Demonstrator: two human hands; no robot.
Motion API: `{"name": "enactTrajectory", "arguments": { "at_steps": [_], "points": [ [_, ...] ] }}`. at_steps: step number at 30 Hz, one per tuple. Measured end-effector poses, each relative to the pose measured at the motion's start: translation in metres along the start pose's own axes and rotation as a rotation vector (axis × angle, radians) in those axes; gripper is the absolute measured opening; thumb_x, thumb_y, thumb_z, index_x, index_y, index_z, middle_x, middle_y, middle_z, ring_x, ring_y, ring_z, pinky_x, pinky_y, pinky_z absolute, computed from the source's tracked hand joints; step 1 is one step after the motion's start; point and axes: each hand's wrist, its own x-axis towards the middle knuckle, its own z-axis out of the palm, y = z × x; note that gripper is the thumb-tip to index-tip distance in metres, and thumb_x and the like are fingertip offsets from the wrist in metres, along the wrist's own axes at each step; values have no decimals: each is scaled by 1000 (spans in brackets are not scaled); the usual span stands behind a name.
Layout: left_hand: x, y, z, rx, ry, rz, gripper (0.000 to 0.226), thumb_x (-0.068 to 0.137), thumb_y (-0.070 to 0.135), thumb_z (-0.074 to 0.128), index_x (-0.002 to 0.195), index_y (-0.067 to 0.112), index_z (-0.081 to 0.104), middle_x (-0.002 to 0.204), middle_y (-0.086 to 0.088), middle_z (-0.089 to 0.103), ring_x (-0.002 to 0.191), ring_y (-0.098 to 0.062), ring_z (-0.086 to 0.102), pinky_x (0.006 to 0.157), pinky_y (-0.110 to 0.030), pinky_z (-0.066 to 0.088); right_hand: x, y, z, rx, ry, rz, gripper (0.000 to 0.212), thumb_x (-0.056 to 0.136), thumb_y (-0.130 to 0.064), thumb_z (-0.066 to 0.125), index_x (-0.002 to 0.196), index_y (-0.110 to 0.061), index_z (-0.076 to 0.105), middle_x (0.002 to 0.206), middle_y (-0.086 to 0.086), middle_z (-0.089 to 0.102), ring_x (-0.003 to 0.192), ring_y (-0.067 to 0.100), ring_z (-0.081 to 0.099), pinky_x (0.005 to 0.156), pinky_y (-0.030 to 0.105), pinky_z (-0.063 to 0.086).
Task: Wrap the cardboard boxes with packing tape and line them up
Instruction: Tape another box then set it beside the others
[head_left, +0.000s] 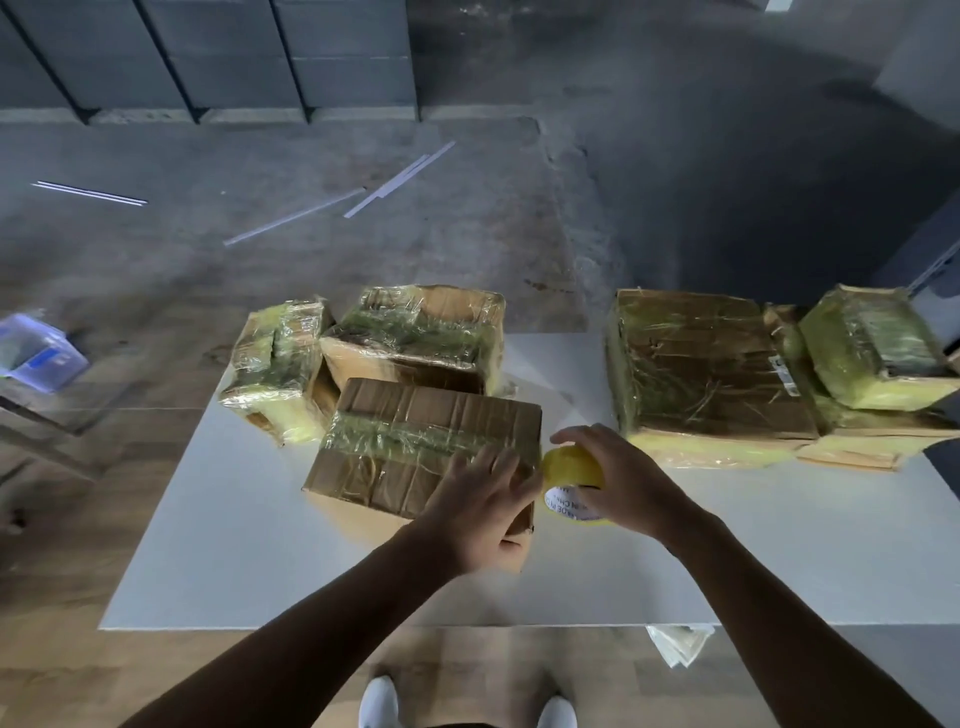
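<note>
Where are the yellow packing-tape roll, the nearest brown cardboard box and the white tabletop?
yellow packing-tape roll (569, 465): head view, yellow outer band.
nearest brown cardboard box (415, 434): head view, taped top face.
white tabletop (234, 545): head view, bare near-left part.

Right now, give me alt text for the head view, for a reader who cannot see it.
A person's left hand presses on a cardboard box on a white table while the right hand grips a yellow tape roll beside it. Other taped boxes sit farther back on both sides.

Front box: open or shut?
Shut. Front box: tape band across its flat top, left hand resting on it, right hand holding the roll.
</note>
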Motion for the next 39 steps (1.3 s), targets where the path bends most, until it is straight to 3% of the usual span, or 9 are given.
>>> {"name": "enactTrajectory", "arguments": {
  "at_steps": [4,11,13,17,20,24,29,35,39],
  "points": [
    [-1,-4,5,-9,35,25,81,55,58,72,126,24,56,111,-16,62,91,-33,62,70,-42,52,-12,15,15,-34,-13,19,56,83,-24,68,131,-41,44,116,-4,56,101,18,58,83,30,50],
    [10,-5,11,-19,-82,-32,87,64,60,67,139,27,38,133,-17,46,110,-41,50,83,-52,46,-32,21,21,6,164,23,50,81,-26,64,128,-35,50,96,-15,44,86,-5,40,69,1,36],
    [9,-4,13,-12,-101,-42,88,68,61,64,142,27,32,139,-17,41,116,-41,45,88,-52,43,-32,22,23,-17,155,7,47,81,-24,63,127,-30,55,94,-10,50,84,1,47,69,6,38],
    [10,0,15,-22,-126,-60,90,73,57,63,147,28,20,144,-17,29,124,-40,35,97,-53,37,-30,34,18,-380,-46,-15,50,87,-42,61,135,-39,47,106,0,54,88,31,58,80,36,47],
    [16,6,11,39,-176,-64,93,76,51,66,148,29,13,146,-18,21,127,-40,29,99,-57,36,-29,39,21,-356,-98,-14,55,87,-39,63,139,-40,43,105,-2,52,89,25,58,72,27,42],
    [19,20,6,107,-220,-103,73,85,37,63,145,21,25,148,-23,16,131,-43,25,99,-62,35,-19,28,40,-173,-146,6,56,91,-35,61,143,-36,39,96,-9,37,86,13,56,58,5,25],
    [14,5,-15,41,-259,-101,75,82,38,69,143,23,28,151,-19,12,136,-40,20,104,-59,34,-17,17,36,-115,-27,-28,56,86,-19,65,137,-34,48,101,-4,43,90,18,59,68,13,38],
    [-20,-42,-67,-260,87,-155,88,63,56,78,139,29,44,130,-14,35,116,-29,41,78,-39,55,14,-45,-30,108,274,-86,60,75,-12,65,122,-44,50,114,-12,51,99,2,49,76,-1,34],
    [-48,-67,-71,-539,305,-267,86,62,58,79,138,31,47,121,0,34,105,-18,50,86,-29,53,37,-94,-67,75,401,-246,52,81,-15,69,120,-42,51,115,-15,52,106,0,46,86,9,35]
  ]
}}
